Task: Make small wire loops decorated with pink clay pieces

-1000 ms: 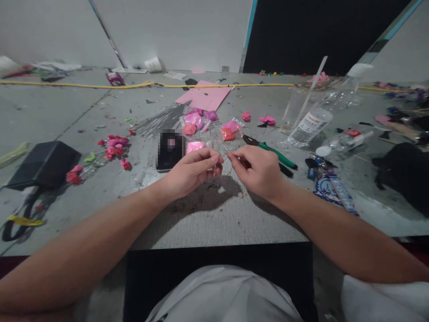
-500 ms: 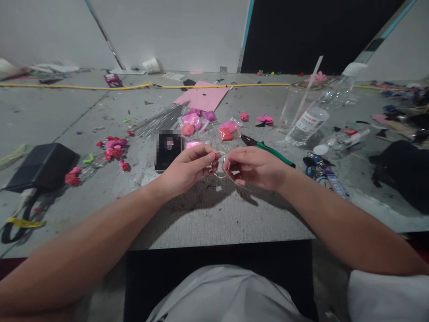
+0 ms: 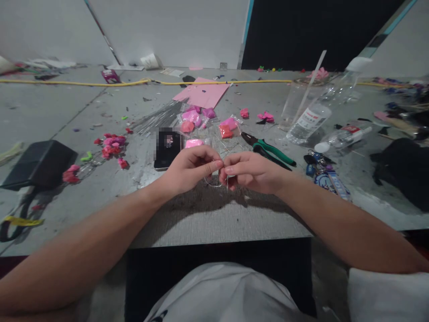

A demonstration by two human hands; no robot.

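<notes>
Both the left hand (image 3: 192, 169) and right hand (image 3: 251, 173) pinch thin wire (image 3: 213, 185), close together, likely for fine control; pliers (image 3: 264, 145) lie near, probably for quick reach.

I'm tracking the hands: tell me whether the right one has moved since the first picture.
Yes: against the pliers, the right hand has shifted left and slightly down the view.

From my screen I see dim light on a pale wall (image 3: 177, 33) across the top of the frame, broken at upper right by a blue-edged black panel (image 3: 311, 33), above a grey table (image 3: 204, 230) spanning the middle, with floor (image 3: 328, 281) at lower right.
</notes>
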